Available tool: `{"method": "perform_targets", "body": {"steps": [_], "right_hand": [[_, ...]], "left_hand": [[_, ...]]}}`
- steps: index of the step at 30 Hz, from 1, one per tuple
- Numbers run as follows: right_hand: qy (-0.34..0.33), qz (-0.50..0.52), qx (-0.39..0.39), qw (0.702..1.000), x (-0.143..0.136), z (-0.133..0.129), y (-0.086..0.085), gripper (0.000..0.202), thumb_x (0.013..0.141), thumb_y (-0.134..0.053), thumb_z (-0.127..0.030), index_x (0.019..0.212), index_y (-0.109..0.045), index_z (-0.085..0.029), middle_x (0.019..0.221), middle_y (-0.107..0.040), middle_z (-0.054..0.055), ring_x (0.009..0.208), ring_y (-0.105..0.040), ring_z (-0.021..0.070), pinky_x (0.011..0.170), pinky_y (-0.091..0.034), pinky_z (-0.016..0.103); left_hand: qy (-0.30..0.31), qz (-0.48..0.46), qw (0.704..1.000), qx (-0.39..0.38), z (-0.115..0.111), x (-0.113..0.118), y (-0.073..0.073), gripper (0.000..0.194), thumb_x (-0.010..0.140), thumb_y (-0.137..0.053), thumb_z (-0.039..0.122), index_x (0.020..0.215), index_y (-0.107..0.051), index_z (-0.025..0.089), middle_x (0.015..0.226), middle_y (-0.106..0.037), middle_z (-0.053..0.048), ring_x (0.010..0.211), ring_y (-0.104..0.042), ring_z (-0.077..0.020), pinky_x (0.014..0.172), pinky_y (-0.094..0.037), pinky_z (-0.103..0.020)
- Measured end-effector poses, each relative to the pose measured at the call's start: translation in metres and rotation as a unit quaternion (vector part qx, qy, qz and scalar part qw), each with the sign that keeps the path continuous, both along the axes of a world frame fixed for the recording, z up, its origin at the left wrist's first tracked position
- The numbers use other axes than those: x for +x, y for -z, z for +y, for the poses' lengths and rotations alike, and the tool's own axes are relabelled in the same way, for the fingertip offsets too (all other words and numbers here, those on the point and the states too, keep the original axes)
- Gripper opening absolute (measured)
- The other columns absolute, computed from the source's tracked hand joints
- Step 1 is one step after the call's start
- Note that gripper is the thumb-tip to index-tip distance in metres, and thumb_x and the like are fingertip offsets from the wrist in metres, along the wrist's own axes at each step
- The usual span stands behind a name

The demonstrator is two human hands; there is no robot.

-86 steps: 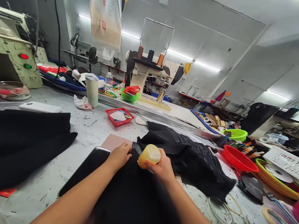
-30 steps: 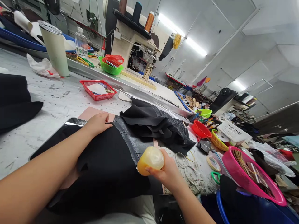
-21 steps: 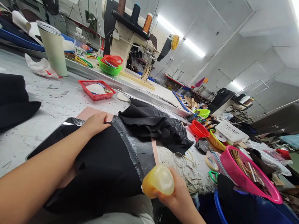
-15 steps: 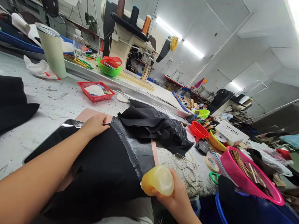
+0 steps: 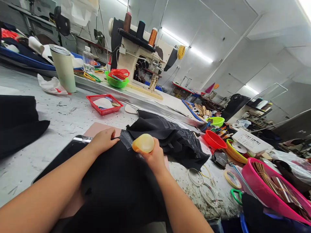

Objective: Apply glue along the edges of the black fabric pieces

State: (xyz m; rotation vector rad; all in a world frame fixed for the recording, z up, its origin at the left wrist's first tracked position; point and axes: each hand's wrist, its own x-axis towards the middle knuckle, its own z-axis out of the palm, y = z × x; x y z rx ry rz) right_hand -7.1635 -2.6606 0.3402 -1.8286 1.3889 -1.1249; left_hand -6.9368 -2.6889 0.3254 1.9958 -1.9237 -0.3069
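My left hand (image 5: 105, 141) pinches the upper edge of a black fabric piece (image 5: 119, 184) that spreads over a board and down toward my lap. In my right hand (image 5: 155, 157) is a squeeze bottle (image 5: 143, 143) of yellowish liquid, tipped with its base toward me. Its nozzle is hidden behind the bottle and cannot be seen. A grey, shiny strip (image 5: 126, 139) of the fabric's edge shows between my hands. Under the work lies a pink board (image 5: 96, 128). A crumpled black fabric pile (image 5: 170, 137) rests just beyond the bottle.
A red basket (image 5: 104, 104) stands ahead, with a tumbler (image 5: 63, 68) farther left. Behind rises a sewing machine (image 5: 138, 55). At right are white rings (image 5: 209, 194), a tape roll (image 5: 232, 179) and a pink basket (image 5: 274, 191). More black fabric (image 5: 19, 126) lies left.
My right hand has carried the bottle up and left along the fabric edge, closer to my left hand. The left hand keeps its pinch. The camera view has shifted slightly.
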Motion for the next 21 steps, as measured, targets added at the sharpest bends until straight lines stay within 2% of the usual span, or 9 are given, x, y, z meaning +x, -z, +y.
{"method": "perform_targets", "body": {"steps": [4, 8, 10, 12, 13, 16, 17, 18, 21], "right_hand": [[0.054, -0.163, -0.018, 0.985, -0.023, 0.019, 0.002, 0.052, 0.065, -0.065, -0.052, 0.101, -0.048, -0.019, 0.088, -0.063, 0.005, 0.08, -0.061, 0.021, 0.07, -0.05, 0.031], [0.158, -0.269, 0.037, 0.949, -0.087, 0.046, 0.011, 0.051, 0.075, -0.047, -0.058, 0.107, -0.047, -0.018, 0.096, -0.063, 0.01, 0.088, -0.062, 0.025, 0.07, -0.052, 0.035], [0.187, -0.204, 0.101, 0.956, -0.119, 0.055, 0.011, 0.057, 0.072, -0.043, -0.065, 0.102, -0.051, -0.017, 0.097, -0.064, 0.012, 0.09, -0.062, 0.0282, 0.071, -0.051, 0.038], [0.182, -0.038, 0.173, 0.967, -0.141, 0.06, 0.008, 0.061, 0.065, -0.044, -0.07, 0.092, -0.055, -0.016, 0.091, -0.066, 0.014, 0.087, -0.062, 0.0319, 0.072, -0.05, 0.042], [0.179, 0.072, 0.208, 0.959, -0.148, 0.062, 0.005, 0.061, 0.062, -0.047, -0.07, 0.089, -0.056, -0.016, 0.087, -0.067, 0.014, 0.084, -0.062, 0.0339, 0.072, -0.048, 0.045], [0.194, 0.338, 0.269, 0.881, -0.153, 0.069, -0.002, 0.062, 0.065, -0.049, -0.064, 0.099, -0.057, -0.013, 0.081, -0.067, 0.016, 0.079, -0.062, 0.0373, 0.069, -0.046, 0.049], [0.203, 0.374, 0.257, 0.868, -0.153, 0.071, -0.003, 0.063, 0.068, -0.048, -0.062, 0.106, -0.055, -0.012, 0.086, -0.067, 0.017, 0.083, -0.062, 0.0374, 0.07, -0.046, 0.048], [0.208, 0.385, 0.22, 0.872, -0.152, 0.074, -0.003, 0.063, 0.07, -0.048, -0.059, 0.111, -0.053, -0.011, 0.094, -0.066, 0.018, 0.089, -0.061, 0.0369, 0.074, -0.046, 0.048], [0.176, 0.339, 0.047, 0.923, -0.151, 0.086, -0.001, 0.052, 0.073, -0.05, -0.048, 0.112, -0.054, -0.014, 0.111, -0.061, 0.016, 0.103, -0.056, 0.0318, 0.084, -0.043, 0.042]], "left_hand": [[0.006, -0.014, 1.0, 0.017, 0.004, 0.0, -0.003, 0.02, 0.075, -0.044, 0.041, 0.082, -0.046, 0.022, 0.093, -0.065, -0.006, 0.087, -0.06, -0.0226, 0.069, -0.043, -0.03], [0.007, -0.077, 0.993, 0.094, 0.013, -0.003, -0.008, 0.034, 0.078, -0.039, 0.048, 0.09, -0.052, 0.019, 0.099, -0.065, -0.014, 0.093, -0.06, -0.0308, 0.07, -0.044, -0.037], [0.021, -0.08, 0.99, 0.118, 0.021, -0.006, -0.013, 0.035, 0.077, -0.041, 0.045, 0.096, -0.052, 0.018, 0.102, -0.065, -0.015, 0.094, -0.06, -0.0322, 0.071, -0.044, -0.038], [0.052, -0.054, 0.991, 0.111, 0.031, -0.011, -0.02, 0.034, 0.076, -0.044, 0.037, 0.103, -0.051, 0.018, 0.109, -0.063, -0.014, 0.099, -0.058, -0.0305, 0.077, -0.043, -0.038], [0.071, -0.034, 0.992, 0.103, 0.038, -0.015, -0.025, 0.033, 0.075, -0.045, 0.034, 0.103, -0.05, 0.019, 0.11, -0.063, -0.013, 0.1, -0.058, -0.0289, 0.079, -0.042, -0.036], [0.124, 0.038, 0.988, 0.082, 0.064, -0.024, -0.046, 0.022, 0.075, -0.044, 0.035, 0.091, -0.053, 0.022, 0.095, -0.066, -0.005, 0.089, -0.059, -0.0231, 0.077, -0.043, -0.031], [0.137, 0.062, 0.985, 0.079, 0.074, -0.026, -0.053, 0.02, 0.076, -0.043, 0.037, 0.085, -0.053, 0.023, 0.088, -0.066, -0.003, 0.083, -0.059, -0.0212, 0.073, -0.043, -0.029], [0.147, 0.085, 0.982, 0.08, 0.085, -0.026, -0.061, 0.02, 0.076, -0.042, 0.039, 0.081, -0.052, 0.023, 0.081, -0.065, -0.001, 0.078, -0.058, -0.0193, 0.07, -0.043, -0.028], [0.115, 0.133, 0.983, 0.058, 0.114, -0.018, -0.08, 0.029, 0.075, -0.042, 0.05, 0.075, -0.054, 0.024, 0.071, -0.063, 0.003, 0.069, -0.056, -0.0165, 0.064, -0.043, -0.025]]}}
